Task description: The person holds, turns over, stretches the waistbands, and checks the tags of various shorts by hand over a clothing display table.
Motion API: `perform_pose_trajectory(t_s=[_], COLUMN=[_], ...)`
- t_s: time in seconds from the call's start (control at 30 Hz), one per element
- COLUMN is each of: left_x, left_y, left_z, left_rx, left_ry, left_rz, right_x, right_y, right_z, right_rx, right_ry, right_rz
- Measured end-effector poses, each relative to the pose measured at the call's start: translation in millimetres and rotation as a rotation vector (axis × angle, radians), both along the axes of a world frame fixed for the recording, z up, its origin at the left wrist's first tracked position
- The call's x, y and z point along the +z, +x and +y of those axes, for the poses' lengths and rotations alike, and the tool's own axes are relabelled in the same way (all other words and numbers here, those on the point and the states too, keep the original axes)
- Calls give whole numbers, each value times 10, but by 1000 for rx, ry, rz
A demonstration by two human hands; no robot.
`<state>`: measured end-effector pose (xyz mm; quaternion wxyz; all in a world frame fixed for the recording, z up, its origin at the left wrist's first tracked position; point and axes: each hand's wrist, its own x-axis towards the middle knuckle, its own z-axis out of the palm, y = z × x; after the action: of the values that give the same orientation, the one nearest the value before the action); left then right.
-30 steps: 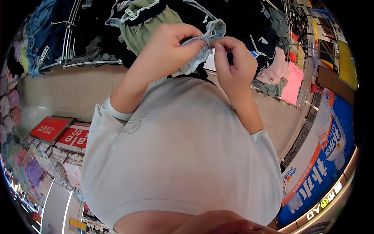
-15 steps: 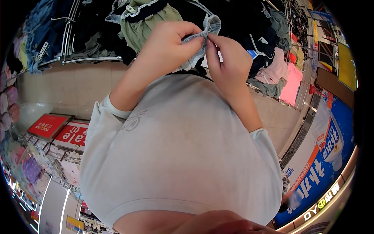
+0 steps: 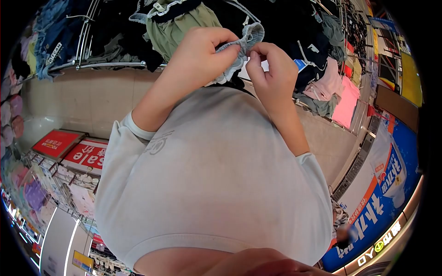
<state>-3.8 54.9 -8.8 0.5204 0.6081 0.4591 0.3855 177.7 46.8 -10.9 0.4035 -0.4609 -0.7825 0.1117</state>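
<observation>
A light grey-blue garment [image 3: 234, 64] with a gathered elastic band hangs at the top middle, part of it behind my left hand [image 3: 205, 51]. The thumb and fingers of that hand are closed on the band. A loop of it [image 3: 254, 34] sticks up between my hands. Just right of the band, my right hand [image 3: 275, 71] is curled, thumb and index finger close together. Whatever may be between those fingertips is too small to make out. Behind my left hand lies a green garment [image 3: 184, 30] with a dark waistband and white trim.
Dark clothes on a metal rack [image 3: 110, 64] stretch across the far side. Pink clothes [image 3: 344, 103] lie at the right. Red sale signs [image 3: 85, 154] stand at the left, and a blue-and-white advertising panel [image 3: 363, 216] is at the lower right.
My right hand has drawn slightly right and down from the band, its fingertips now a little away from it. My left hand keeps hold of the garment.
</observation>
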Motion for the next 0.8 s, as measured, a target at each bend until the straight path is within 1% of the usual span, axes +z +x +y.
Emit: perform_pose_trajectory(t_s=[0.1, 0.17, 0.3, 0.37, 0.4, 0.47, 0.5, 0.57, 0.8], left_x=[-31, -51, -15, -5, -9, -25, -17, 0, -56], left_y=[19, 27, 77, 101, 120, 165, 182, 209, 221], left_z=[-1, 21, 31, 46, 54, 70, 74, 79, 124], left_rx=[21, 22, 14, 11, 7, 3, 0, -3, -11], left_ry=[-15, -4, 11, -31, -29, 16, 17, 42, 77], left_rz=[-24, 11, 17, 38, 39, 45, 45, 85, 161], right_x=[30, 54, 31, 59, 47, -1, -18, -47, -107], right_y=[40, 70, 121, 101, 96, 87, 85, 82, 98], right_z=[-58, -85, -71, -53, -48, -26, -11, 22, 102], right_rx=[3, -7, -42, -7, -11, -27, -29, -62, -64], right_ry=[-47, -69, -45, -28, -26, 64, 64, 154, 128], right_rz=[66, 141, 142, 44, 44, -81, -82, -128, -208])
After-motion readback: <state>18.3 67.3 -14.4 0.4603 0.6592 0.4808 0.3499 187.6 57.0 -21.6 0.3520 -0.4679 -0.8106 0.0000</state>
